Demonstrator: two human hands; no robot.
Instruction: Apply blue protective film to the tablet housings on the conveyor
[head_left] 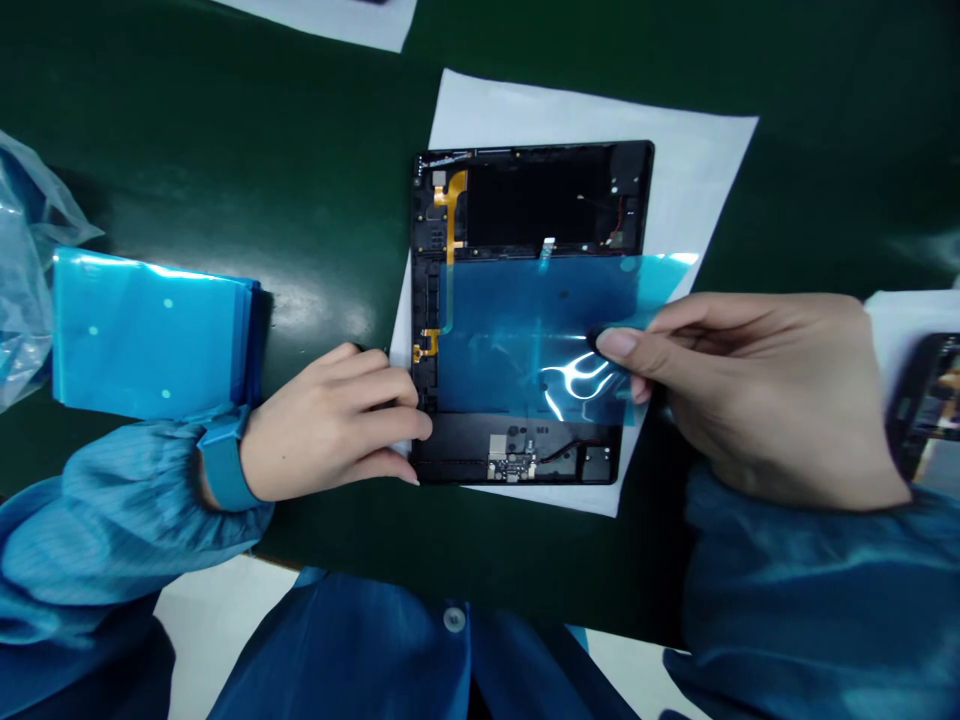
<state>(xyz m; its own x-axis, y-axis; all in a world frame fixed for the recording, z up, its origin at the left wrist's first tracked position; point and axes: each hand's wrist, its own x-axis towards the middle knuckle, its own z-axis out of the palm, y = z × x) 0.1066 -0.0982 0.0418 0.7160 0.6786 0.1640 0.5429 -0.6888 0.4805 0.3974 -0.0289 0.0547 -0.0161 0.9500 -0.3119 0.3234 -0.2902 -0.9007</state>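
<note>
An opened tablet (540, 200) lies on a white paper sheet, its inner parts showing: an orange flex cable (451, 230) on the left and a small circuit board (512, 464) along the lower edge. Over its middle spreads a clear blue film sheet (510, 320), bright with reflections. My right hand (772, 390) pinches the film's right edge between thumb and fingers; whether the film touches the tablet all over I cannot tell. With curled fingers and thumb, my left hand (337, 420) grips the tablet's lower left edge.
At the left lies a stack of blue film sheets (142, 335), beside a clear plastic bag (34, 270). White paper (592, 105) sits under the tablet on the dark green table (322, 200). Part of another opened device (926, 400) shows at the right edge.
</note>
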